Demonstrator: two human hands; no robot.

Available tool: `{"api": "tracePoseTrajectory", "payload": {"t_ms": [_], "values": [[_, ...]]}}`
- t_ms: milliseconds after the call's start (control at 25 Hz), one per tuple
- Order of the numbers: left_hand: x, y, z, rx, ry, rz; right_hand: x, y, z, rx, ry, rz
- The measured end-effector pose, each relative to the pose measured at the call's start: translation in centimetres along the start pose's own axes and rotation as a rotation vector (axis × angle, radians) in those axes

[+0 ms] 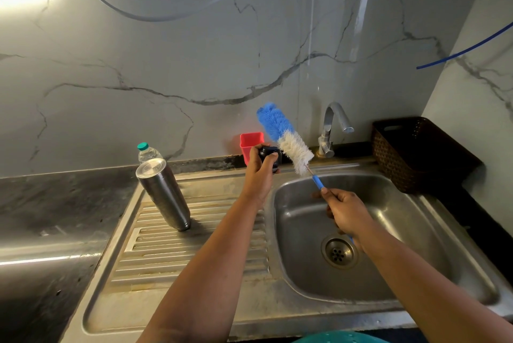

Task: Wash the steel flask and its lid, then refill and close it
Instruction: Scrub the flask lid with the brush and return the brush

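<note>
The steel flask (163,194) stands upside down on the ribbed drainboard (194,245), left of the sink basin. My left hand (259,172) grips the flask's black lid (270,155) above the basin's left rim. My right hand (345,210) holds the blue handle of a bottle brush (284,138), whose blue and white bristle head points up and to the left, right beside the lid.
The steel basin (388,259) has an open drain (339,252) and a closed tap (333,126) behind it. A red cup (249,142) stands at the wall, a plastic water bottle (147,151) behind the flask, and a dark woven basket (416,154) at the right.
</note>
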State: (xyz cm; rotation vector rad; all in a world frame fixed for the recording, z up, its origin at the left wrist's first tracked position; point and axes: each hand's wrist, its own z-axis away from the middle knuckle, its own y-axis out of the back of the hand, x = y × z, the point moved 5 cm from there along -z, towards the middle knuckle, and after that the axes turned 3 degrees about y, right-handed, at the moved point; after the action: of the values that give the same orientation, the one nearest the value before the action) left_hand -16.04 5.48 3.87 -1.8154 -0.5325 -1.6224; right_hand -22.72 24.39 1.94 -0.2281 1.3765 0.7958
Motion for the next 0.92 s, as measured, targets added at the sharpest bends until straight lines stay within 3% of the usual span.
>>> {"api": "tracePoseTrajectory", "payload": {"t_ms": [280,480,920], "values": [[0.0,0.8,-0.2,0.204,-0.032,-0.089,0.4,-0.3,-0.1,-0.019,-0.015,-0.053],[-0.2,0.0,-0.1,0.129,-0.048,-0.169,0.5,-0.3,-0.2,-0.022,-0.020,-0.050],[-1.0,0.6,-0.7,0.192,0.116,0.115,0.5,-0.3,-0.2,-0.020,-0.021,-0.053]]}}
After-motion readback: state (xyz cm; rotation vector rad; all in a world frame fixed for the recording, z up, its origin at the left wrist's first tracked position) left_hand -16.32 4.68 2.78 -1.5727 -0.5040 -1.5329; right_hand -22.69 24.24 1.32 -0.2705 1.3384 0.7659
